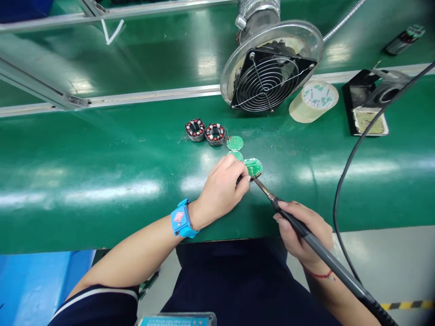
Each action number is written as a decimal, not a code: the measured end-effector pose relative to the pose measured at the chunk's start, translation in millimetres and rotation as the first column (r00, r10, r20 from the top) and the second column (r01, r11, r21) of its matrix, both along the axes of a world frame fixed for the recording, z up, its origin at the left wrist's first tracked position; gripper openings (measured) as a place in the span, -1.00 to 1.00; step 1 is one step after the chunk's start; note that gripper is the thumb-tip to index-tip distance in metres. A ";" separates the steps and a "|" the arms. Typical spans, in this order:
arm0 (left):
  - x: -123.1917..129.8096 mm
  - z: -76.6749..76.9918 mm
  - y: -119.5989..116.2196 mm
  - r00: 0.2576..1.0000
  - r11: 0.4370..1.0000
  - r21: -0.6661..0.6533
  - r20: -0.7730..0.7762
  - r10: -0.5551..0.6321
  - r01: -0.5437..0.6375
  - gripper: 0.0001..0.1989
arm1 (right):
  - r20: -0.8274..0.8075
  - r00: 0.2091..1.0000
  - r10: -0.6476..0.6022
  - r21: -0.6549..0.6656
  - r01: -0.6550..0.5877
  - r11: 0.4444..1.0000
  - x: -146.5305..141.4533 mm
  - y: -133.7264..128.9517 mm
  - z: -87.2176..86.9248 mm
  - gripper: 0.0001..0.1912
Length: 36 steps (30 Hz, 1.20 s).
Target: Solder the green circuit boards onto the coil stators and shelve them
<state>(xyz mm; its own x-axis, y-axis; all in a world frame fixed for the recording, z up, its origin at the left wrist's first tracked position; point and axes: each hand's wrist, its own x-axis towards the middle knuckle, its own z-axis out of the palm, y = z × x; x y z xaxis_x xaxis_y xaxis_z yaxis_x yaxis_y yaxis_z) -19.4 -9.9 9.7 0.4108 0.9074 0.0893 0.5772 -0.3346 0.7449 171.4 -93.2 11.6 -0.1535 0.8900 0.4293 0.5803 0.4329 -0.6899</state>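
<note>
My left hand (226, 183) is closed in a pinch at the left edge of a round green circuit board (254, 166). Its fingertips partly hide that edge and whatever lies under it. In my right hand (317, 223) is a soldering iron (335, 262), held like a pen. The iron's metal tip meets the lower edge of the board, close to my left fingertips. Two more round green boards (235, 143) lie just beyond the left hand, one partly covered by it. Beside them stand two wound motor stators (195, 129) (215, 134) with copper coils and thin wire leads.
A fume extractor fan (265, 81) hangs over the back of the green bench (102, 181). To its right are a tape roll (314, 102) and a soldering iron stand (369, 102) with a sponge. The iron's black cable (343, 176) loops down the right side.
</note>
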 end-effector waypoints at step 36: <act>-10.9 -8.2 17.2 0.930 0.999 0.048 0.366 -0.013 -0.005 -0.94 | -0.076 0.995 0.066 -0.406 -0.091 0.909 -14.3 75.8 11.9 -0.49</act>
